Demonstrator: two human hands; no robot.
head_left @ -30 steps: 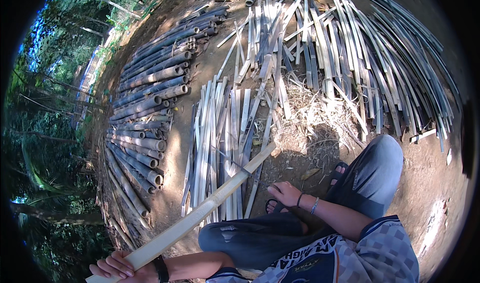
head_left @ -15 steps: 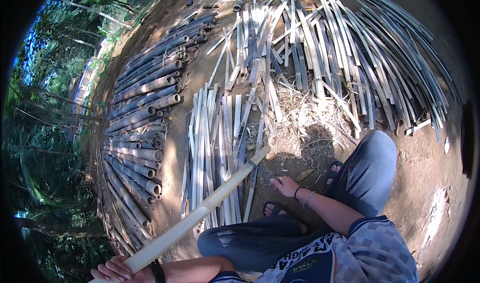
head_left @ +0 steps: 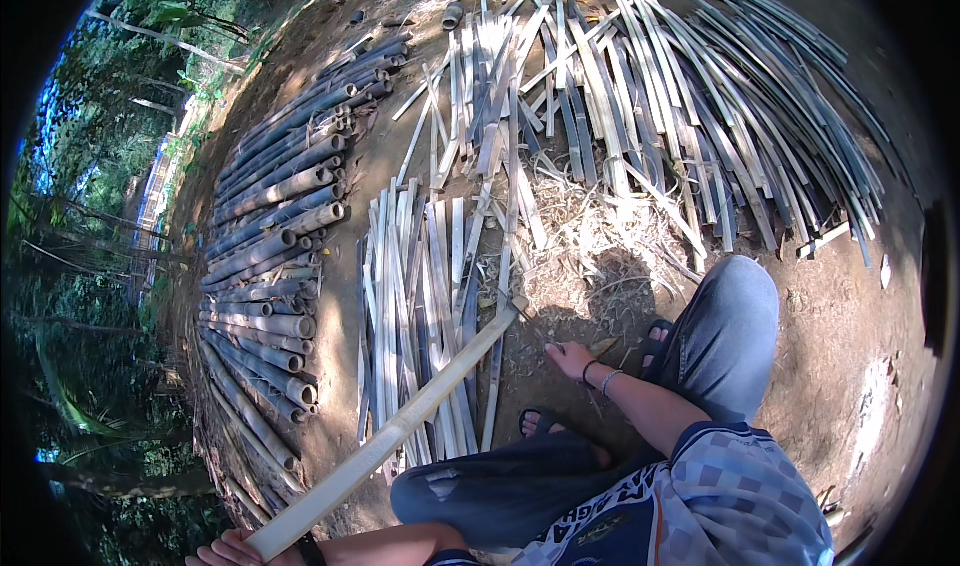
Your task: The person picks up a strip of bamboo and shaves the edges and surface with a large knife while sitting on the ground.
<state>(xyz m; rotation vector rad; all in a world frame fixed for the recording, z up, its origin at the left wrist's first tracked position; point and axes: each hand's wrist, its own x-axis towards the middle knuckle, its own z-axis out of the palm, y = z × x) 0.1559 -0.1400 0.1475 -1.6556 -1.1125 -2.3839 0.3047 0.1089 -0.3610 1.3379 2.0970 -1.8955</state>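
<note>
My left hand [head_left: 232,549] is closed around the near end of a long pale split bamboo strip [head_left: 390,434]. The strip slants up and to the right across my left leg, over other strips lying on the ground. In front of my right leg, my right hand [head_left: 572,360] is closed on a thin dark tool, which looks like a knife [head_left: 535,324]. Its narrow blade reaches to the strip's far end; whether it touches there I cannot tell. Most of the handle is hidden in my fingers.
Split bamboo strips [head_left: 400,296] lie just beyond my left leg. A wide pile of strips [head_left: 740,136] spreads across the far right. Whole bamboo poles [head_left: 275,201] are stacked at left. Curly shavings [head_left: 590,231] cover the dirt ahead of my sandalled feet.
The knife has moved from across the strip, a little below its far end, out to that end. My right hand has shifted only slightly. The view has also shifted a little.
</note>
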